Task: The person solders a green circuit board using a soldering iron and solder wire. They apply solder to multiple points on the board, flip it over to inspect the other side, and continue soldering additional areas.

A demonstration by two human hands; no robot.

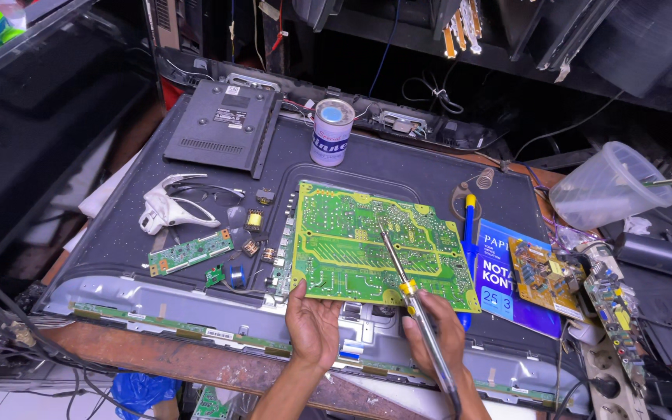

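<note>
While the left hand (314,325) lies with its fingers spread flat on the near edge of the green circuit board (367,243), the right hand (439,333) is clamped round the handle of a soldering iron (412,299), its tip touching the middle of the board. The board rests solder side up on the dark back of a flat television (157,233) that covers the tabletop. The iron's cord end runs out of the picture at the bottom, and both forearms are cut off there. Left of the board lie a small green strip board (190,252) and a white plastic bracket (166,208). A tin can (331,132) stands behind. A blue booklet (499,272) is partly hidden under another small board (538,272).
</note>
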